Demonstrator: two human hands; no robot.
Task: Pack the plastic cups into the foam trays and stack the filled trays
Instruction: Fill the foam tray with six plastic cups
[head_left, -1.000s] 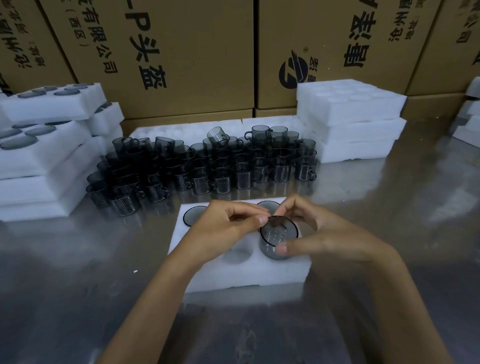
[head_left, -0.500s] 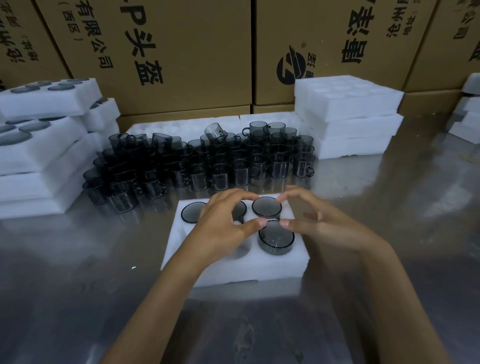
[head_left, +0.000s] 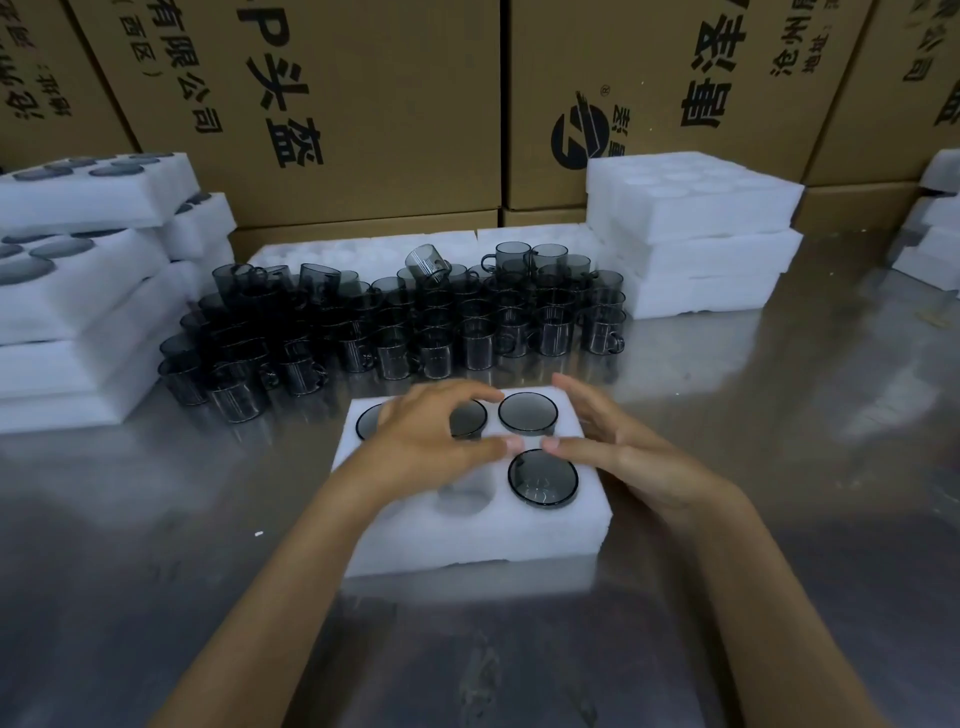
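A white foam tray (head_left: 467, 540) lies on the steel table in front of me. Dark smoked cups sit sunk in its holes: one at the front right (head_left: 543, 477), one at the back right (head_left: 528, 411), and two more in the back row partly under my left hand (head_left: 436, 441). The front middle hole (head_left: 465, 493) holds nothing. My left hand hovers over the tray with loosely bent fingers, holding nothing. My right hand (head_left: 618, 447) is beside it, fingers relaxed, thumb near the front right cup's rim. Several loose cups (head_left: 395, 322) crowd the table behind the tray.
Stacks of filled foam trays (head_left: 78, 291) stand at the left. A stack of foam trays with no cups (head_left: 691, 234) stands at the back right, more foam (head_left: 935, 244) at the far right edge. Cardboard boxes (head_left: 337, 104) wall the back. Bare steel table (head_left: 779, 467) surrounds the tray.
The cup both hands held at the front right hole now sits sunk in it. Both hands have let go and lifted slightly toward the back of the tray.
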